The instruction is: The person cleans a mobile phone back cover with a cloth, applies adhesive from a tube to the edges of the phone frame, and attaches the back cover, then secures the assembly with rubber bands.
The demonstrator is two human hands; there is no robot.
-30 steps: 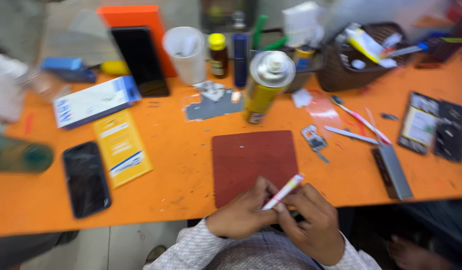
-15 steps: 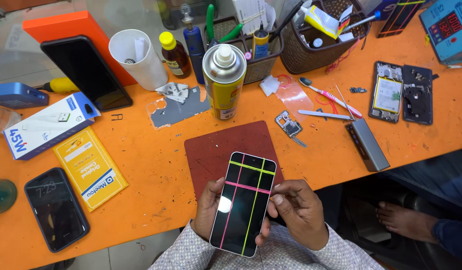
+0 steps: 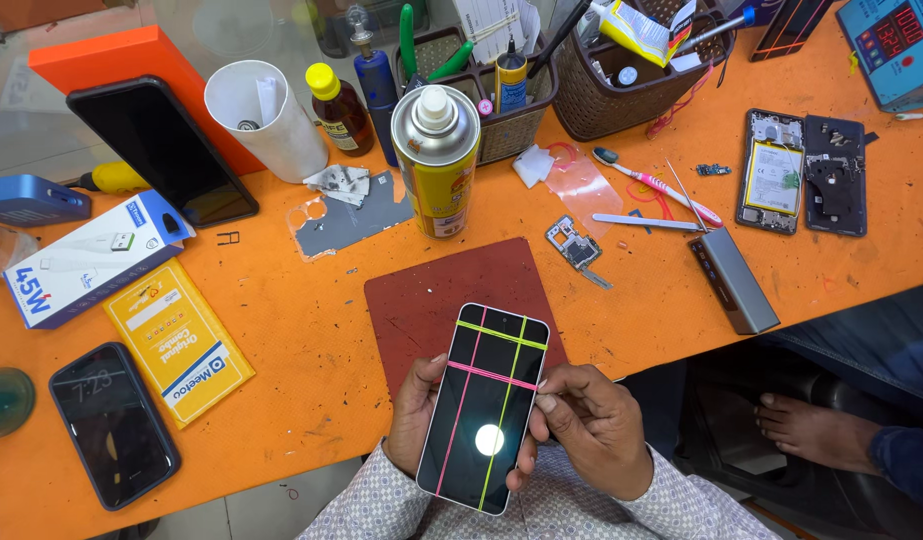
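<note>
We hold the phone [image 3: 484, 405] face up above the near edge of the orange desk [image 3: 281, 330], over the dark red mat [image 3: 441, 300]; left hand [image 3: 413, 415] grips its left edge; right hand [image 3: 591, 425] pinches its right edge; coloured bands cross the dark screen; a spray can [image 3: 436, 160] stands beyond the mat

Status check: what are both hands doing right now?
Left hand and right hand both grip banded phone. Held above red mat. Nothing in the way.

Both hands, left hand [image 3: 413, 412] and right hand [image 3: 593, 425], grip a banded phone [image 3: 484, 405] over the mat [image 3: 431, 300] at the tabletop's [image 3: 311, 310] near edge.
</note>
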